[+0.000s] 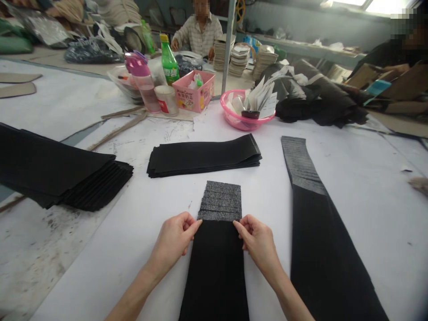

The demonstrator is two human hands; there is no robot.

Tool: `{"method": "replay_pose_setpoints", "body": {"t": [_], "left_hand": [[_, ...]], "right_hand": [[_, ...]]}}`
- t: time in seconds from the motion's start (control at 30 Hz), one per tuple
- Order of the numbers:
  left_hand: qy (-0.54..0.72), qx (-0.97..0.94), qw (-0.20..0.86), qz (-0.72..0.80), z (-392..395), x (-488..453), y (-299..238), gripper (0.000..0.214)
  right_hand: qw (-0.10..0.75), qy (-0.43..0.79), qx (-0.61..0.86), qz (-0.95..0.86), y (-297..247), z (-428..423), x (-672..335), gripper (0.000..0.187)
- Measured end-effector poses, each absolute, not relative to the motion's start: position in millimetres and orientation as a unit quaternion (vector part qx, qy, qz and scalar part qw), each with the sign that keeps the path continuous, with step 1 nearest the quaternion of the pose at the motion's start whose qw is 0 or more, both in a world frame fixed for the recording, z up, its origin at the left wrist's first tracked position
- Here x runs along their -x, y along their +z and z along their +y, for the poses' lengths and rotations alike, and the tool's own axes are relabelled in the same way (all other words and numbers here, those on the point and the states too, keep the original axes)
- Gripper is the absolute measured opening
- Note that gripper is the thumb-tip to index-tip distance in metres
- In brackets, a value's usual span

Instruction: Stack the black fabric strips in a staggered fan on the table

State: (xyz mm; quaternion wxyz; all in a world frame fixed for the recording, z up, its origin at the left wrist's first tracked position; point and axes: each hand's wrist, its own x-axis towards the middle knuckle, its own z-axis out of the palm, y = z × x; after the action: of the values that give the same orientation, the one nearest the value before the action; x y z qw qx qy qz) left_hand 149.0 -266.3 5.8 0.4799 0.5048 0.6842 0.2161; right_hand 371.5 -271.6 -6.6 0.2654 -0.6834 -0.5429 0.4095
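Observation:
A fanned stack of black fabric strips point(217, 263) lies lengthwise in front of me on the white table point(351, 187), its far ends showing as stepped grey bands point(221, 200). My left hand point(175, 238) pinches the top strip's far left corner. My right hand point(256, 238) pinches its far right corner. Both hands are closed on that strip's edge. A second, longer fanned row of black strips point(317, 240) runs along the right. A neat pile of black strips point(203, 157) lies crosswise beyond my hands.
A large pile of black sheets point(60, 171) sits at the left. At the back stand a pink basin point(245, 118) of papers, a pink box point(194, 91), a green bottle point(169, 60) and cups. A person point(200, 31) sits across the table; dark cloth point(317, 96) is heaped right.

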Motion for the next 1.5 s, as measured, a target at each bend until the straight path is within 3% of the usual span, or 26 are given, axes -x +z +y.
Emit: {"method": "replay_pose_setpoints", "body": {"t": [1.5], "left_hand": [[0.161,-0.530,0.463,0.691,-264.9,-147.5,1.5,0.043]], "right_hand": [[0.269,0.476,0.695,-0.468,-6.1,-265.9,-374.4,0.019]]}}
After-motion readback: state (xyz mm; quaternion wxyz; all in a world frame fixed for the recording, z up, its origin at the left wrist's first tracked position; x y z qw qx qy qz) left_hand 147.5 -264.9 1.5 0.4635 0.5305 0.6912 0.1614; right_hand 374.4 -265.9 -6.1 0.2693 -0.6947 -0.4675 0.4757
